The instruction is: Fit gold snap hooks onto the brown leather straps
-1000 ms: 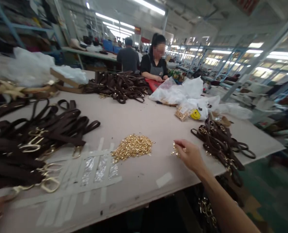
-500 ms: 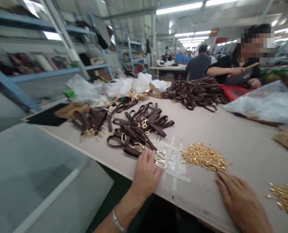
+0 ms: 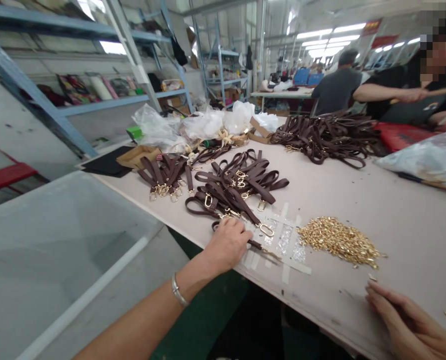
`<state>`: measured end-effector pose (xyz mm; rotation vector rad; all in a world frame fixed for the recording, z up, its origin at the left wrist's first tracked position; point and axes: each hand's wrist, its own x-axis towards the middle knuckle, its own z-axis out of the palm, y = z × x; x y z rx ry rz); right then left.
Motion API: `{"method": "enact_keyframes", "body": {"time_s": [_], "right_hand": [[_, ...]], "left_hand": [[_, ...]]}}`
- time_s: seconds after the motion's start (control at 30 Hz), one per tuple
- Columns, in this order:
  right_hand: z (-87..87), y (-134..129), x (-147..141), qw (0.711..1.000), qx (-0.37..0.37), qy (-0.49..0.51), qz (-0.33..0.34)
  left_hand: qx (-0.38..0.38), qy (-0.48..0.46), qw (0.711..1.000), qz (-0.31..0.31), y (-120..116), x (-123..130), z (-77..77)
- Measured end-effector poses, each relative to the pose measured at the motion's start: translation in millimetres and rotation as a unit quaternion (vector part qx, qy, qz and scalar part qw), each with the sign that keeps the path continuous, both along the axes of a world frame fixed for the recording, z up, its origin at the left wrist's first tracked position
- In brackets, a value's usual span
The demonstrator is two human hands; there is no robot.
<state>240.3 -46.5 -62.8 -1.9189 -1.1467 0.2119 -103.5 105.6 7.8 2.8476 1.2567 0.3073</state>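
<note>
Brown strap (image 3: 255, 244) partly behind left hand (image 3: 228, 244)

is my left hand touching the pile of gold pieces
No, the left hand grips a brown strap, off to the left of the gold pile.

smooth silver bangle (image 3: 177, 291) on left wrist (image 3: 193, 280), bare forearm (image 3: 143, 310)

Blue metal shelving (image 3: 106, 104), upper left of the frame, bearing mixed goods. Red bench (image 3: 8, 178), left edge; whitish plastic bags (image 3: 203, 125), upper centre. One person in a dark grey top (image 3: 337, 90), upper right, back turned.
</note>
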Motion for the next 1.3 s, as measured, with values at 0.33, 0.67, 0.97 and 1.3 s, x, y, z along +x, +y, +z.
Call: {"method": "enact_keyframes", "body": {"time_s": [0.33,0.67,0.97,1.3], "right_hand": [[24.2,-7.9,-70.3,0.946,-0.033,0.308,0.097],[29.6,-18.6,-95.0,0.889,0.006,0.420,0.183],[29.9,-14.8,-100.5,0.881,-0.023,0.431,0.196],[42.0,-12.8,-107.2,0.890,0.005,0.411,0.196]], "left_hand": [[-0.267,-0.178,0.947,-0.025,-45.0,27.1,10.2],[-0.429,-0.393,0.813,0.031,-101.8,72.2,-3.1],[-0.424,-0.427,0.798,0.012,-109.9,81.6,-3.4],[-0.442,-0.382,0.812,0.002,-113.1,82.2,-11.1]]}}
